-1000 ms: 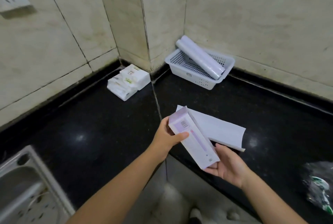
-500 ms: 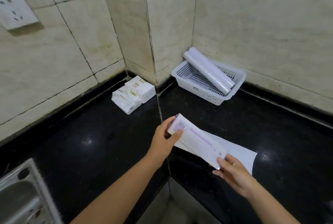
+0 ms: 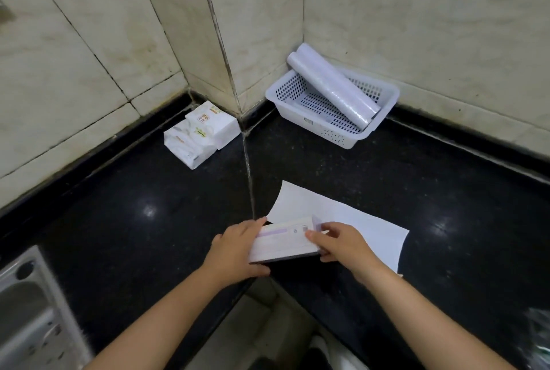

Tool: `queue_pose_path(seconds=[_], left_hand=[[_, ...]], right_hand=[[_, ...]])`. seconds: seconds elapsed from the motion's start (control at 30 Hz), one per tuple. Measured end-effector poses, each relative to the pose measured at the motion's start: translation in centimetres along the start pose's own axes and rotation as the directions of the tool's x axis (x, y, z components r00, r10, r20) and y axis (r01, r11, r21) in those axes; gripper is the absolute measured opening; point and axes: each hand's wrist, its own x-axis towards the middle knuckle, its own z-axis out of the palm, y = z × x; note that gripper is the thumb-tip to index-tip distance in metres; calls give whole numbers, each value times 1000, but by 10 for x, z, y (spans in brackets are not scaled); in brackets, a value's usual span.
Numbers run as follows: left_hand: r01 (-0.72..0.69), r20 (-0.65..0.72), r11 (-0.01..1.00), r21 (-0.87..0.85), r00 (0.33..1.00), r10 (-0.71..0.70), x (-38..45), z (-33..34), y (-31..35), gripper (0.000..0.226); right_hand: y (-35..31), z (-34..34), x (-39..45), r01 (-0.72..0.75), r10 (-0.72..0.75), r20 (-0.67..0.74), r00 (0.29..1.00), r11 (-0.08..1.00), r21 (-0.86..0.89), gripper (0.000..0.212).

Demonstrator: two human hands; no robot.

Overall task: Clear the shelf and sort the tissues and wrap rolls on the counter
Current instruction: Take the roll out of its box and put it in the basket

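Note:
A long white and lilac box (image 3: pixel 284 243) lies almost level near the inner corner of the black counter (image 3: pixel 125 221). My left hand (image 3: pixel 235 250) grips its left end and my right hand (image 3: pixel 342 246) grips its right end. Under and behind the box lies a white sheet (image 3: pixel 351 221) with curled edges. Two wrap rolls (image 3: pixel 333 88) rest slanted in a white perforated basket (image 3: pixel 333 128) against the right wall. Packs of tissues (image 3: pixel 202 136) are piled in the wall corner to the left.
A steel sink (image 3: pixel 32 310) sits at the lower left. A crumpled clear plastic bag (image 3: pixel 538 337) lies at the right edge. Tiled walls close off the back of the counter. The counter's front edge drops to the floor between my forearms.
The box has swung from a steep slant to nearly level and come down low over the sheet. My right hand has moved from under its end to on top of it.

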Motion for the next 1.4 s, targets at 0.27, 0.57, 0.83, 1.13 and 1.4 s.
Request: queue_pose_path(seconds=[0.27, 0.57, 0.83, 1.13, 1.4], left_hand=[[221, 28, 943, 247, 972, -235, -16, 5, -29, 67], [55, 11, 997, 44, 998, -56, -23, 3, -53, 76], [10, 14, 995, -95, 1000, -9, -22, 2, -65, 62], [15, 5, 991, -136, 1000, -14, -26, -1, -74, 63], [17, -55, 999, -46, 998, -20, -27, 6, -65, 57]], right_hand=[[-7, 51, -3, 83, -61, 77, 995, 943, -322, 59], [-23, 67, -6, 207, -214, 32, 976, 880, -427, 49], [-26, 74, -15, 166, -192, -25, 981, 902, -398, 46], [-25, 55, -11, -26, 37, -123, 992, 995, 94, 36], [-20, 77, -24, 555, -781, 62, 622, 383, -739, 36]])
